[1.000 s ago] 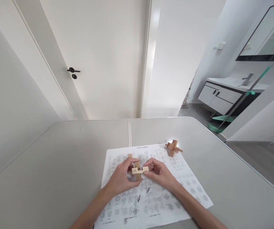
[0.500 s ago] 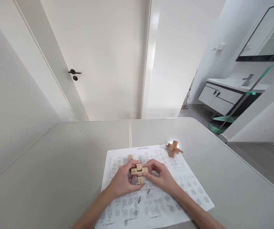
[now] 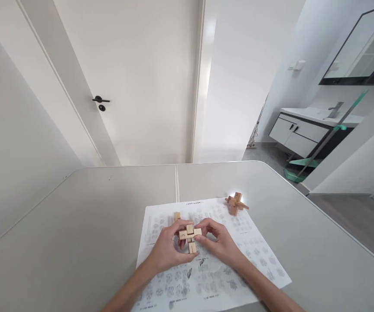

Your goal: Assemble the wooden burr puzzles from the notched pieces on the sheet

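Between my two hands is a light wooden burr puzzle (image 3: 190,234), made of notched blocks crossing each other, with numbers marked on some faces. My left hand (image 3: 170,247) grips it from the left, thumb under the lower block and fingers along the top. My right hand (image 3: 217,237) pinches the right end of the crosswise block between thumb and fingers. Just beyond my left fingers lies a loose light wooden block (image 3: 177,215), partly hidden. Below the hands is a printed instruction sheet (image 3: 239,260) with rows of small diagrams.
A darker, reddish-brown wooden burr puzzle (image 3: 236,203) rests at the sheet's far right corner. The pale table (image 3: 76,225) has a seam running across its far half. Behind it stands a white door (image 3: 141,86); a sink cabinet (image 3: 299,130) is off to the right.
The view has shifted slightly. Both hands keep their hold on the light burr puzzle, whose lower block sits marginally lower in view.
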Tool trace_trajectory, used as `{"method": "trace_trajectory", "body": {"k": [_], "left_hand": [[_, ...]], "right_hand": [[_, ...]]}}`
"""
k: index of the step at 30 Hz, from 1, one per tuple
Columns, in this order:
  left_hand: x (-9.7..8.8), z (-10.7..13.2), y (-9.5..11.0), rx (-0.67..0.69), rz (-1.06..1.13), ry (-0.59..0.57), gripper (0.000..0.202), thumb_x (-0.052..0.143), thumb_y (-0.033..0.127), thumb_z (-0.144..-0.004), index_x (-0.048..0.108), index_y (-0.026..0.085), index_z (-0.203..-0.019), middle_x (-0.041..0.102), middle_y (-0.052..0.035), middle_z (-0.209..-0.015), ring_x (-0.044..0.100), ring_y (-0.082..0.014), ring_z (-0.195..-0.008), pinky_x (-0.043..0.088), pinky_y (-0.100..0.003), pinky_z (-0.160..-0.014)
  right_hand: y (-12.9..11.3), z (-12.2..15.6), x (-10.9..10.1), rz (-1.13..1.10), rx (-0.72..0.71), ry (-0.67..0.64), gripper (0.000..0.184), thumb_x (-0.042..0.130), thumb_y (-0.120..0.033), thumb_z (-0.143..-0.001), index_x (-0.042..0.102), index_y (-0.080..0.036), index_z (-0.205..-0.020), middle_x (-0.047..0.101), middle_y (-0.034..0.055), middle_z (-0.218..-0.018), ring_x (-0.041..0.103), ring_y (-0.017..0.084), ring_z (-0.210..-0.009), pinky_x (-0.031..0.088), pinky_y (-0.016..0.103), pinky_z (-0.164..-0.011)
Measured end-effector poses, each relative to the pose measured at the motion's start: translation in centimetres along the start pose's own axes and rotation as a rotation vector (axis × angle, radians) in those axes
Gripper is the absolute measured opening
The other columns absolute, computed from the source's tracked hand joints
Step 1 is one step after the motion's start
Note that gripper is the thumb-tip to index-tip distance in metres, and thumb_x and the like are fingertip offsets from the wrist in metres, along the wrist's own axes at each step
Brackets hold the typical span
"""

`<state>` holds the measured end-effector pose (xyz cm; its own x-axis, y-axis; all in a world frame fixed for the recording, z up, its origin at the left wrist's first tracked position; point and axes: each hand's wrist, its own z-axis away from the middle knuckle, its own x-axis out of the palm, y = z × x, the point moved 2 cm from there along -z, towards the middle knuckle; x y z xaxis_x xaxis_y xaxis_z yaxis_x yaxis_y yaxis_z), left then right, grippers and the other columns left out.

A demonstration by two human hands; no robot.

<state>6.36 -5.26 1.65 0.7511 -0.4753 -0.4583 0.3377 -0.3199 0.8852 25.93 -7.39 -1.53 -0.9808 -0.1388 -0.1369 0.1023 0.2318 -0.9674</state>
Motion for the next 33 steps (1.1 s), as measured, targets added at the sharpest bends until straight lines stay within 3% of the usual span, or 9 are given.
{"method": "trace_trajectory", "body": {"k": [15, 28, 33], "left_hand": [[0.02, 0.02, 0.15, 0.019, 0.062, 0.006, 0.053, 0.083, 0.028, -0.072, 0.06, 0.026, -0.119, 0.063, 0.0033, -0.08, 0.053, -0.0131, -0.066, 0.048, -0.027, -0.064], [0.1, -0.16, 0.4, -0.07, 0.183, -0.008, 0.056, 0.085, 0.035, -0.072, 0.059, 0.023, -0.121, 0.062, 0.001, -0.087, 0.058, -0.0134, -0.07, 0.05, -0.024, -0.06], [0.05, -0.14, 0.54, -0.083, 0.189, -0.011, 0.056, 0.085, 0.034, -0.072, 0.059, 0.024, -0.12, 0.063, 0.0003, -0.09, 0.06, -0.0141, -0.071, 0.051, -0.024, -0.06]], "right_hand": [[-0.19, 0.15, 0.14, 0.026, -0.041, 0.016, 0.025, 0.066, -0.047, -0.095, 0.066, -0.023, -0.102, 0.057, -0.0005, -0.075, 0.053, 0.019, -0.071, 0.046, 0.033, -0.074], [-0.3, -0.04, 0.27, 0.069, -0.181, 0.07, 0.02, 0.065, -0.041, -0.097, 0.068, -0.022, -0.103, 0.062, 0.0015, -0.079, 0.055, 0.018, -0.071, 0.048, 0.031, -0.071], [0.02, -0.01, 0.19, 0.076, -0.162, 0.077, 0.02, 0.067, -0.041, -0.096, 0.068, -0.022, -0.102, 0.061, 0.0009, -0.077, 0.055, 0.018, -0.071, 0.048, 0.031, -0.07]]}}
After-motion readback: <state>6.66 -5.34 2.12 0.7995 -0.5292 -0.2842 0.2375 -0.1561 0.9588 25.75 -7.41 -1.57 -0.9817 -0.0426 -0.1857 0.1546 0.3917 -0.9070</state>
